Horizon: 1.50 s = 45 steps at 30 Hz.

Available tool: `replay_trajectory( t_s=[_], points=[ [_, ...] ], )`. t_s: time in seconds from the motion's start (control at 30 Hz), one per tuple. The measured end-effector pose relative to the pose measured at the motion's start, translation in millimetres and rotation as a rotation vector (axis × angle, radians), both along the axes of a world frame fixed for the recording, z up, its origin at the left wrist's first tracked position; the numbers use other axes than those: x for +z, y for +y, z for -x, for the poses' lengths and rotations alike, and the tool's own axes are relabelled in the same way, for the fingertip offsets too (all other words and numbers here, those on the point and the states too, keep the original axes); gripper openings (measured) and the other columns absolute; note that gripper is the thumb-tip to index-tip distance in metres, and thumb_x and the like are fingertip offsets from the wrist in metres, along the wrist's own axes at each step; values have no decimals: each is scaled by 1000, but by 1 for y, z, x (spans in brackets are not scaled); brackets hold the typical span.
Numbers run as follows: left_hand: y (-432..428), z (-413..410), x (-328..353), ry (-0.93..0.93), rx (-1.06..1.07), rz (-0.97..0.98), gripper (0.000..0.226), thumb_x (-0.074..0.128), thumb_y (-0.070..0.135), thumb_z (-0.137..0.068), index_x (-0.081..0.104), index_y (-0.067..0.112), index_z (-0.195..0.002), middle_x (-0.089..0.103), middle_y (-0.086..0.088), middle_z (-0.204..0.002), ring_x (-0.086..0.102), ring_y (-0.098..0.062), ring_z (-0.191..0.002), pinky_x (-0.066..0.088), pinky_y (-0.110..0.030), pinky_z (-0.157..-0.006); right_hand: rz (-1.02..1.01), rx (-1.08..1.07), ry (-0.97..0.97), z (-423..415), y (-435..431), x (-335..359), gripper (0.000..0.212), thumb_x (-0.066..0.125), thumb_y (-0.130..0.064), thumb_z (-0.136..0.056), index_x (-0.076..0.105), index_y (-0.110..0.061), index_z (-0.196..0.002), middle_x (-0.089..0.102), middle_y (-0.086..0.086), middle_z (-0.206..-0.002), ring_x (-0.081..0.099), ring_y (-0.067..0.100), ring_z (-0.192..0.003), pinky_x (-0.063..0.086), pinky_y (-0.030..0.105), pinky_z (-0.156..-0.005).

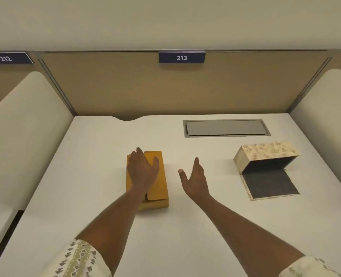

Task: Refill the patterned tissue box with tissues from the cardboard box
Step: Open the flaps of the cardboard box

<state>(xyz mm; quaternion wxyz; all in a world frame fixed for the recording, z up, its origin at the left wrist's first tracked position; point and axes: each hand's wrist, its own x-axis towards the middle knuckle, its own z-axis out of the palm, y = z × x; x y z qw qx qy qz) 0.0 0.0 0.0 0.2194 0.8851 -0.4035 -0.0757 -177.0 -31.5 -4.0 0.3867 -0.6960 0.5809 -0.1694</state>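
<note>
A yellow-brown cardboard box (159, 182) lies lengthwise on the white desk (105, 140), a little left of centre, its top flap down. My left hand (142, 169) rests flat over the box's left part with fingers spread. My right hand (195, 177) hovers just right of the box, fingers apart, holding nothing. The patterned tissue box (265, 154) lies on its side at the right, cream with a floral print; its dark flap (269, 182) is folded out flat toward me and the dark inside looks bare. No tissues are visible.
A grey cable hatch (226, 127) is set into the desk behind the patterned box. Beige partitions rise at the back and both sides, with a sign reading 213 (182, 57). A curved notch (128, 117) cuts the desk's far edge.
</note>
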Motion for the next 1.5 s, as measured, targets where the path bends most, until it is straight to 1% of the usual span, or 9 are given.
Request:
replay_trajectory(
  t_s=[0.13, 0.37, 0.57, 0.73, 0.83, 0.93, 1.17, 1.33, 1.5],
  points=[
    [6, -25, -5, 265, 272, -146, 89, 54, 61, -88, 26, 4, -150, 43, -18, -142, 44, -38, -130, 42, -51, -101, -86, 3, -5, -27, 6, 4, 89, 52, -46, -100, -3, -12, -161, 17, 13, -167, 22, 29, -152, 30, 40, -117],
    [12, -40, -18, 418, 204, -163, 77, 69, 47, -82, 36, 10, -141, 46, -14, -132, 50, -36, -124, 47, -46, -89, -178, 99, 6, -68, 17, -3, 98, 62, -45, -94, -4, -16, -162, 25, 12, -163, 33, 29, -147, 39, 41, -109],
    [12, -49, -17, 541, 202, 9, 62, 50, 54, -85, 51, 15, -133, 58, -5, -125, 56, -26, -105, 49, -41, -83, -142, 187, 108, -91, 22, -11, 103, 60, -61, -77, 7, -24, -157, 40, 11, -148, 52, 36, -128, 53, 51, -93],
    [14, -58, -14, 630, 220, 98, 57, 40, 50, -90, 55, 17, -134, 65, 2, -110, 60, -22, -98, 53, -44, -91, -149, 147, 234, -104, 21, -14, 114, 64, -69, -78, 0, -20, -159, 30, 11, -155, 49, 37, -131, 50, 50, -96],
    [15, -66, -15, 656, 226, 126, 45, 41, 43, -96, 60, 15, -125, 67, 2, -101, 61, -15, -85, 54, -37, -79, -141, 120, 268, -108, 21, -16, 112, 66, -66, -79, 3, -19, -158, 30, 10, -154, 49, 36, -130, 50, 49, -95],
    [19, -78, -10, 603, 227, 122, 32, 44, 36, -100, 59, 13, -116, 60, 1, -98, 55, -7, -77, 44, -27, -64, -143, 99, 264, -109, 20, -17, 99, 65, -55, -84, 8, -18, -157, 34, 11, -149, 52, 36, -124, 51, 46, -88],
    [30, -114, -11, 568, 181, 61, 21, 50, 24, -95, 60, 6, -98, 60, -2, -85, 59, -26, -81, 45, -32, -62, -197, -15, 1, -99, 8, -3, 50, 51, -40, -97, 44, -17, -140, 59, 4, -121, 60, 27, -107, 46, 35, -81],
    [38, -119, -15, 526, 214, 42, 29, 58, 27, -93, 52, 10, -116, 62, -9, -107, 57, -26, -87, 45, -34, -71, -282, -137, -184, -70, -3, -6, 27, 42, -31, -101, 63, -15, -102, 66, 0, -93, 59, 19, -84, 46, 30, -68],
    [49, -116, -30, -149, -58, -54, 75, 66, 24, -85, 34, 4, -149, 43, -25, -145, 42, -43, -133, 39, -52, -107, -229, -139, -167, -47, -15, -15, 23, 46, -26, -100, 65, -13, -102, 68, 3, -97, 62, 20, -84, 48, 30, -66]
  ],
)
